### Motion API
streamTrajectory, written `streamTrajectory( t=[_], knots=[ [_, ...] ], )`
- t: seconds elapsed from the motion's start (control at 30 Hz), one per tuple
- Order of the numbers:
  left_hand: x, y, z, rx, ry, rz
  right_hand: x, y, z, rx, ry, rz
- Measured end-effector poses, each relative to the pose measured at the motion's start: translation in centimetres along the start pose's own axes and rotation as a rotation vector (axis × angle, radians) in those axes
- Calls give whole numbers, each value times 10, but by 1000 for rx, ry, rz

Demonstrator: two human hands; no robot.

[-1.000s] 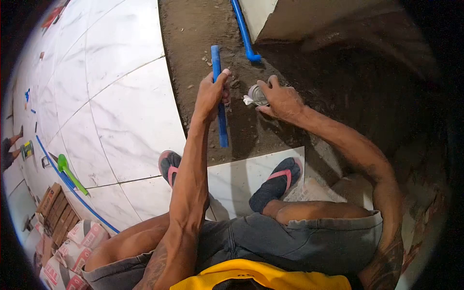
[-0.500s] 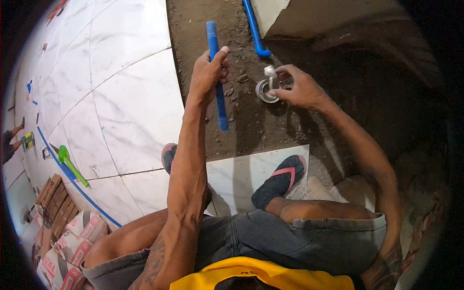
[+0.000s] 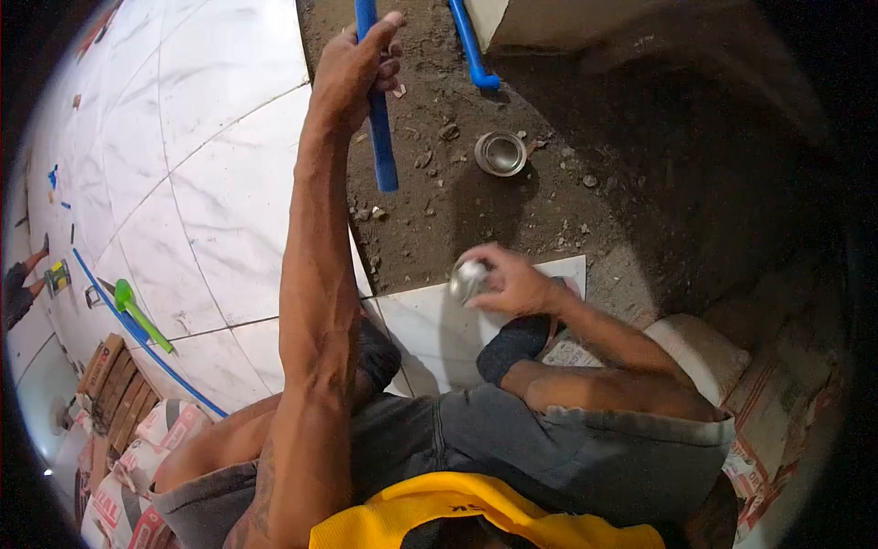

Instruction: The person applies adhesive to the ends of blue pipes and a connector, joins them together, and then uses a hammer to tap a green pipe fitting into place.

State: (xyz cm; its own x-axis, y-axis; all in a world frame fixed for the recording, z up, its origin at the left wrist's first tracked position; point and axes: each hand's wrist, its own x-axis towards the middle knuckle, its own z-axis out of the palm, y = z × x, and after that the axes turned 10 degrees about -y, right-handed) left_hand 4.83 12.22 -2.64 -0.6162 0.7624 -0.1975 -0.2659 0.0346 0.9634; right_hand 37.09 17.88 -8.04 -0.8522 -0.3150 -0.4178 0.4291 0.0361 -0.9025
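Note:
My left hand (image 3: pixel 352 78) is closed around a blue pipe (image 3: pixel 383 151), which slants over the dirt and runs out of view at the top. In my right hand (image 3: pixel 517 282) is a shiny silver round piece (image 3: pixel 470 280), perhaps a lid; motion blur hides its details. That hand hovers above the white tile edge, near my right foot. A small open metal can (image 3: pixel 501 153) stands on the dirt, apart from both hands.
Another blue pipe with an elbow (image 3: pixel 485 80) lies by the wall corner. Marble-look tiles (image 3: pixel 233 201) spread to the left, with a green-handled tool (image 3: pixel 142 316) and a long blue pipe (image 3: pixel 187 384). Printed sacks (image 3: pixel 133 476) are stacked lower left. Another person's limbs (image 3: pixel 26 284) show at far left.
My right hand has left the metal can and come toward me with the silver piece. My left hand has moved up and left with the blue pipe.

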Motion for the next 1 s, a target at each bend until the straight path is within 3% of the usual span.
streamTrajectory(
  t=[0.03,0.2,0.27,0.43,0.63,0.73,0.8,0.87,1.0],
  knots=[
    [1,5,2,6,-14,26,3,7,18,147,-96,48],
    [-5,31,25,82,19,-76,15,37,51,-240,-179,-94],
    [-11,17,25,42,-62,-15,13,46,48,-266,-221,-42],
    [-15,2,24,63,-58,-116,13,50,31,-412,-356,31],
    [-21,-5,24,50,-68,-178,-6,36,25,-517,-221,6],
    [-22,-10,23,64,-46,-197,-27,-10,-4,-427,-118,182],
    [-26,-8,22,-11,-77,-183,-33,-13,-29,-549,138,118],
    [-28,-13,20,-67,-77,-195,-30,-53,-62,-791,209,359],
    [-31,-29,25,-49,-65,-249,-22,-70,-116,-1091,360,181]
  ],
)
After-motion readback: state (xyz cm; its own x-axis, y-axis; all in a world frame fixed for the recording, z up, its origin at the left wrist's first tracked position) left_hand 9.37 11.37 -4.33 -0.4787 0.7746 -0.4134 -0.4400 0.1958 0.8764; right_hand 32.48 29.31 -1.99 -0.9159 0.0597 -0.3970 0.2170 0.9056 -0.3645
